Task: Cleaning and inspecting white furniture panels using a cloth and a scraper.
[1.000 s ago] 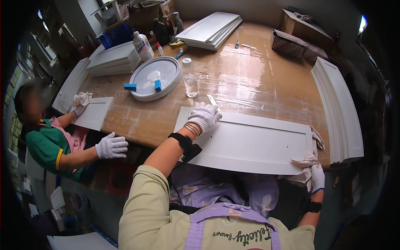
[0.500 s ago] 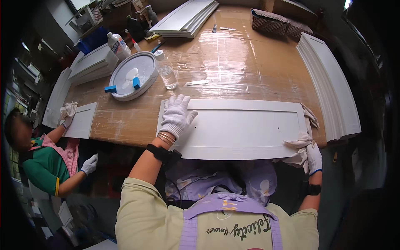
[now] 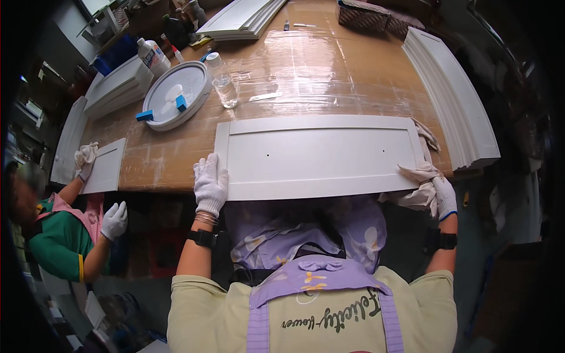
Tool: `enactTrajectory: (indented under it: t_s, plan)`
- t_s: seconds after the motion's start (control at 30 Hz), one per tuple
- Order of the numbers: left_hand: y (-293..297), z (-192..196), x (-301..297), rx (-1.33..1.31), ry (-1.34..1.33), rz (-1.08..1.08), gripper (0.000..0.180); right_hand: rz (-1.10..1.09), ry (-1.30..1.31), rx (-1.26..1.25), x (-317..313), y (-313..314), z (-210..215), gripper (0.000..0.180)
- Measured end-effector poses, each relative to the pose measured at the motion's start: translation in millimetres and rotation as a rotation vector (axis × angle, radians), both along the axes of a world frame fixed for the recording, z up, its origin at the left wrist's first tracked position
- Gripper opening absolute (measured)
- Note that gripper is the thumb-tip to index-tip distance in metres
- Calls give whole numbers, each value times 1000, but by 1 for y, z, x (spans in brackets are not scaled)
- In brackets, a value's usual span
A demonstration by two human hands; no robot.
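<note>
A white cabinet door panel (image 3: 318, 156) with a raised frame and two small dark holes lies in front of me, along the table's near edge. My left hand (image 3: 210, 185), in a white knit glove, rests against the panel's left end, its fingers stretched out and pointing away from me. At the opposite end, my gloved right hand (image 3: 442, 197) is closed on a pale crumpled cloth (image 3: 419, 172). Part of that cloth laps over the panel's right corner, and more of it shows beyond the right edge. The right fingertips are partly hidden in its folds.
A round white lid (image 3: 203, 94) bears white paste and blue blocks (image 3: 181, 103); a clear bottle (image 3: 225, 88) stands beside it. White panels are stacked right (image 3: 453, 100), far (image 3: 241, 20) and left (image 3: 120, 88). On the left, a co-worker (image 3: 62, 235) wipes another panel.
My left hand has moved from the panel's top face to its left end. My right hand stays on the cloth at the right end. The whole view has shifted slightly.
</note>
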State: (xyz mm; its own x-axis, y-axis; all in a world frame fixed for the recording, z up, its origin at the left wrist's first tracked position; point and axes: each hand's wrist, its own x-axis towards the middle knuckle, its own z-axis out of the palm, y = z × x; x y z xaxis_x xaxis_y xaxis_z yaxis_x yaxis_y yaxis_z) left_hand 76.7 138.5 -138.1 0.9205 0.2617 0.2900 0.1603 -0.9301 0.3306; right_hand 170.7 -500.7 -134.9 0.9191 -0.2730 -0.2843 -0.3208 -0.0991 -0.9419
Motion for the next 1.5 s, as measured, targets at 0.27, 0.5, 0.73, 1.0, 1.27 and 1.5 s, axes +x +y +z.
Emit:
enactTrajectory:
  t_s: [0.27, 0.5, 0.73, 1.0, 1.27, 1.5]
  plan:
    - [-12, 8, 10, -29, 51, 41, 58, -105, -334, 351, -63, -132, 105, 33]
    - [-7, 6, 8, -32, 106, 83, 61, -343, -785, 193, -20, -73, 256, 32]
    - [-15, 7, 11, -25, 134, 75, 60, 631, -1164, 371, 60, -80, 366, 27]
    - [-16, 9, 10, 0, 112, 70, 57, 1, -1380, 158, 89, 2, 404, 25]
    - [-13, 5, 8, 10, 76, 96, 56, -84, -873, -506, 139, 72, 258, 24]
    - [-25, 20, 10, 50, 99, 55, 53, 858, -210, -696, 70, 212, 77, 53]
